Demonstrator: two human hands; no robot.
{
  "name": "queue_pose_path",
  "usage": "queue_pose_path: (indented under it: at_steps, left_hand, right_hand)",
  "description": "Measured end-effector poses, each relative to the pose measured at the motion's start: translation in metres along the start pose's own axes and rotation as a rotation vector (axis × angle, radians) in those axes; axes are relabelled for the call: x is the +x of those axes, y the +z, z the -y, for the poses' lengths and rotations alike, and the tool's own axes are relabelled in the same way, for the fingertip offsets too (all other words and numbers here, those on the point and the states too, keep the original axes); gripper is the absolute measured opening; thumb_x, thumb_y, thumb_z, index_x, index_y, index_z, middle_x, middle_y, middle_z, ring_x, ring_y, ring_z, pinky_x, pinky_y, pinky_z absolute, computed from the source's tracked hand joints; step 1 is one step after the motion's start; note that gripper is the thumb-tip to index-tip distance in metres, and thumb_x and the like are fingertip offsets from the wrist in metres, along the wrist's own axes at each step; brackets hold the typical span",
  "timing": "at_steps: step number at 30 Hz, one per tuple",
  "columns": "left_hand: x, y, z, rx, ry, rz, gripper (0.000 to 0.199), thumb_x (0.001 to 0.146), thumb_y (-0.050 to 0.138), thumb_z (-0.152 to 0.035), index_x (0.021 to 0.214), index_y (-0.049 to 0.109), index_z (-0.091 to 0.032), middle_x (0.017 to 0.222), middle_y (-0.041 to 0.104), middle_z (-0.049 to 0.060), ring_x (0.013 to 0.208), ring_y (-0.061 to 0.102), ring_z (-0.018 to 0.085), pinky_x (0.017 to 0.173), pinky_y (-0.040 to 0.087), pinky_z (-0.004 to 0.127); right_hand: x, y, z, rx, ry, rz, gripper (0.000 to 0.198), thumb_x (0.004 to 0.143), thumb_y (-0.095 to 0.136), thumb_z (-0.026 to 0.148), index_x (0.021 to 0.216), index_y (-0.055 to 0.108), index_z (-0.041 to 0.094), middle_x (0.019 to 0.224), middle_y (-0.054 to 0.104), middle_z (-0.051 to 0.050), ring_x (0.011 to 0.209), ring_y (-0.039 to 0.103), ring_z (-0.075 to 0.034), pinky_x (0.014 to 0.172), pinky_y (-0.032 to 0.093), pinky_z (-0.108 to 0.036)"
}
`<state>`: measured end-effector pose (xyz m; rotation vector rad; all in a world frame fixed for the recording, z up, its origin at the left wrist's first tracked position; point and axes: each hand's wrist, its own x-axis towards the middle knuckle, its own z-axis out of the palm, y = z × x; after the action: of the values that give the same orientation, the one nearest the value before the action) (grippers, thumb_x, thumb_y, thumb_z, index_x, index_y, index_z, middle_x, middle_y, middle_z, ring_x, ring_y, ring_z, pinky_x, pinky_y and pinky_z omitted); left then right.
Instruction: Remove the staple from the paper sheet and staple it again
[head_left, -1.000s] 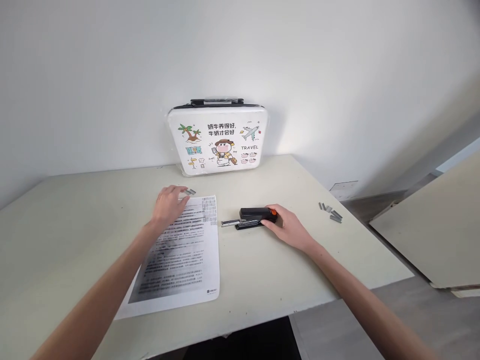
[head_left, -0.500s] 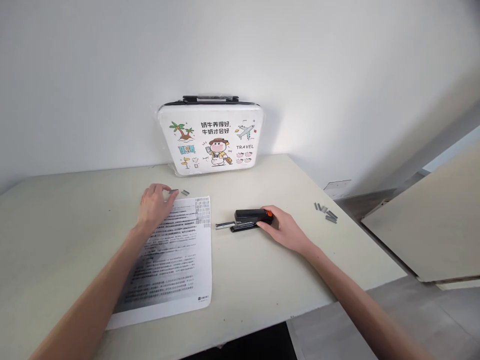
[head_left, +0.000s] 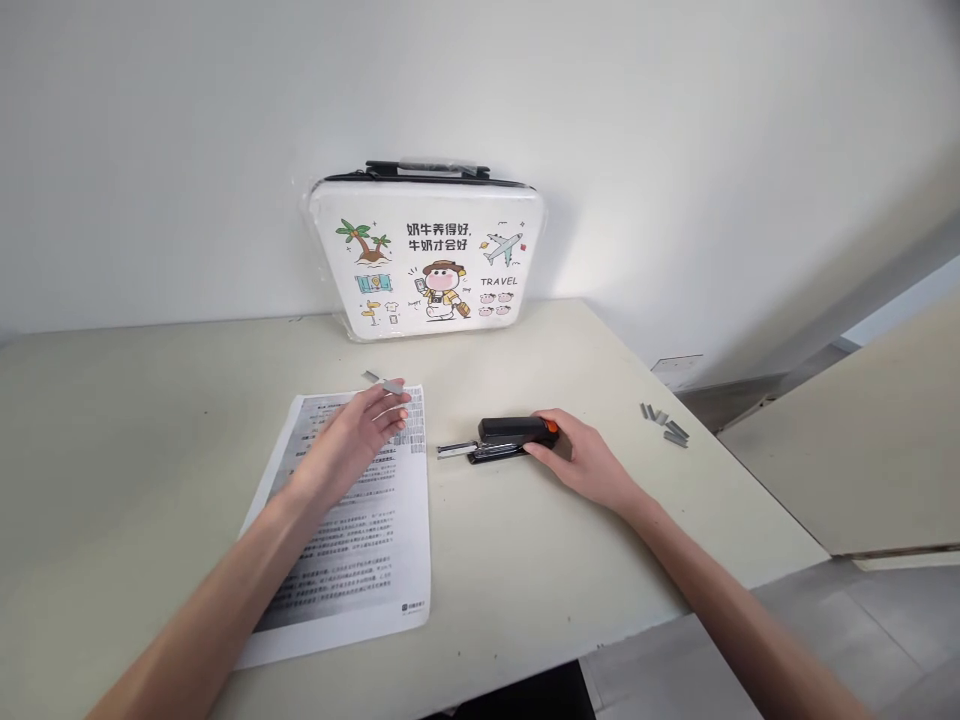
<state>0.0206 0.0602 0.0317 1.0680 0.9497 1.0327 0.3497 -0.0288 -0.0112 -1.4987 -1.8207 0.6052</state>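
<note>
My left hand point(head_left: 358, 432) is above the printed sheet point(head_left: 360, 560), its thumb and fingers closed on a short grey strip of staples point(head_left: 393, 387). Another staple strip point(head_left: 371, 376) lies on the table just past the sheet's top edge. To the right, my right hand point(head_left: 581, 455) grips the rear end of a black stapler point(head_left: 506, 430) with an orange mark. A metal staple tray point(head_left: 456, 450) sticks out of the stapler's front, pointing toward the sheet. Whether staples lie in the tray, I cannot tell.
A white carrying case point(head_left: 427, 260) with cartoon prints leans against the wall at the back of the pale table point(head_left: 525, 560). Several staple strips point(head_left: 664, 425) lie near the table's right edge. A light-coloured panel point(head_left: 847, 440) stands beyond that edge.
My left hand has lifted a staple strip off the table and brought it rightward over the sheet, turning the palm up. My right hand stays on the stapler. The view has shifted slightly.
</note>
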Motion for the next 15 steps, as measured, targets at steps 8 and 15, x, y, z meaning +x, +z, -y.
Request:
queue_pose_path:
  at_steps: [8, 15]
  left_hand:
    - [-0.014, 0.015, 0.003, 0.117, 0.023, 0.211, 0.043, 0.101, 0.058, -0.059, 0.115, 0.072, -0.021, 0.093, 0.065, 0.006, 0.074, 0.059, 0.018, 0.078, 0.055, 0.036]
    - [-0.022, 0.027, 0.003, 0.156, -0.052, 0.177, 0.048, 0.095, 0.065, -0.066, 0.107, 0.067, -0.02, 0.077, 0.043, -0.002, 0.059, 0.036, 0.01, 0.048, 0.032, 0.022]
  right_hand:
    - [-0.001, 0.0, 0.003, -0.014, 0.008, 0.003, 0.029, 0.1, 0.059, 0.048, 0.122, 0.059, 0.029, 0.118, 0.071, -0.007, 0.104, 0.066, -0.028, 0.092, 0.054, -0.044]
    - [-0.001, -0.001, 0.004, -0.013, 0.007, 0.001, 0.031, 0.1, 0.058, 0.05, 0.122, 0.059, 0.028, 0.119, 0.071, -0.008, 0.103, 0.066, -0.028, 0.091, 0.055, -0.044]
